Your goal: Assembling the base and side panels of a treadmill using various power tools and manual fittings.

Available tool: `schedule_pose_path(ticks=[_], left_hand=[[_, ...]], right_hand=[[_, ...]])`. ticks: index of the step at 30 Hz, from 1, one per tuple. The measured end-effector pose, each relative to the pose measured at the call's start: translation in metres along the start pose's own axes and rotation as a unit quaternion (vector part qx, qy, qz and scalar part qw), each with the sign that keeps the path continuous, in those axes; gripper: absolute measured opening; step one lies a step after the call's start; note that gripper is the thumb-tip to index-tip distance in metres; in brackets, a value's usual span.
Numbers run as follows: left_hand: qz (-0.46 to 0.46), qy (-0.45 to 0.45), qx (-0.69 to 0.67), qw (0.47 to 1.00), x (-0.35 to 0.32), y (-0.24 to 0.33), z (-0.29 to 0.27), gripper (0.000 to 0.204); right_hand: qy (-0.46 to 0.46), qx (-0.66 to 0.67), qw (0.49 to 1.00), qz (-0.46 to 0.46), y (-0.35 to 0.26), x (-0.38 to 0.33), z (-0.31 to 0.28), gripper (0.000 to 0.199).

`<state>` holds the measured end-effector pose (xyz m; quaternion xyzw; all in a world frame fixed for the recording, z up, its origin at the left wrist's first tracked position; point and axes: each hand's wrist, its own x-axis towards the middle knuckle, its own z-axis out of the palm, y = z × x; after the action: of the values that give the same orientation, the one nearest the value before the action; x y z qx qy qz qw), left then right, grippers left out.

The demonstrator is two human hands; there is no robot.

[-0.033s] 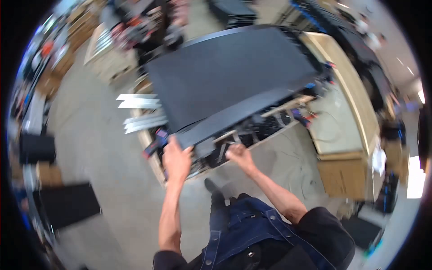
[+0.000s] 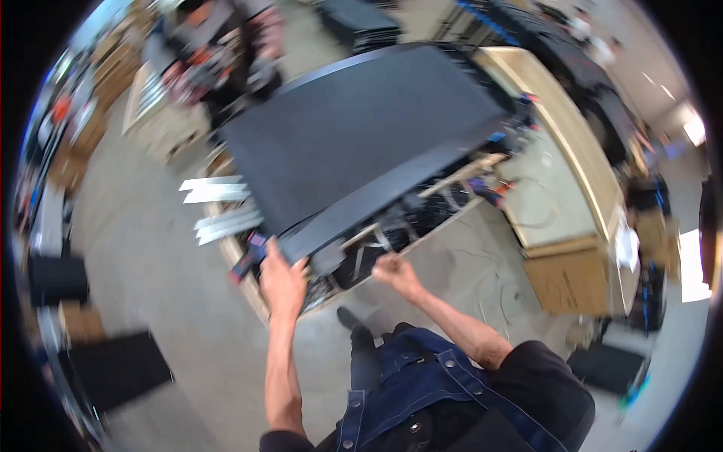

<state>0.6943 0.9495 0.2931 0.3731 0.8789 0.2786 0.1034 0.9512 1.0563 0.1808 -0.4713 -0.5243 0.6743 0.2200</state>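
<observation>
A large black panel (image 2: 361, 128) lies on a wooden frame (image 2: 260, 297) in front of me. At the panel's near left corner is my left hand (image 2: 283, 285), its thumb and index finger spread apart; whether it presses on the edge is unclear. Right beside it lies a red and dark blue power tool (image 2: 248, 260). My right hand (image 2: 398, 276) is closed like a fist by the frame's near edge, and anything inside it is hidden. Dark parts and wires (image 2: 433, 215) fill the space under the panel's near edge. Another power tool (image 2: 488, 191) rests farther right.
Pale metal strips (image 2: 226, 221) jut out left of the panel. A long wooden crate (image 2: 595, 173) and a cardboard box (image 2: 568, 282) stand at right. Another person (image 2: 226, 64) works at the far left. A black panel (image 2: 117, 369) lies on the left floor; cables (image 2: 489, 290) trail at right.
The whole scene has shifted left in view. My right hand has drawn slightly back from the parts under the panel. My left hand stays at the corner.
</observation>
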Motion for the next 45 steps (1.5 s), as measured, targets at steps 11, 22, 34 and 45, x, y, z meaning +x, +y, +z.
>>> schedule_pose_path(ticks=[11,22,34,45], left_hand=[[0.047,0.002,0.083,0.995,-0.012,0.011,0.024,0.075],[-0.076,0.12,0.338,0.93,-0.037,0.063,0.058,0.055],[-0.304,-0.226,-0.155,0.912,-0.083,0.28,0.326,0.029],[-0.241,-0.194,0.088,0.947,0.017,0.298,0.524,0.08]], right_hand=[[0.338,0.038,0.939,-0.046,-0.04,-0.016,-0.303,0.027],[0.4,-0.227,0.881,0.111,0.119,0.257,-0.661,0.03],[0.313,0.106,0.942,0.054,0.142,0.317,-0.645,0.066],[0.23,-0.124,0.964,0.051,0.138,0.31,-0.715,0.037]])
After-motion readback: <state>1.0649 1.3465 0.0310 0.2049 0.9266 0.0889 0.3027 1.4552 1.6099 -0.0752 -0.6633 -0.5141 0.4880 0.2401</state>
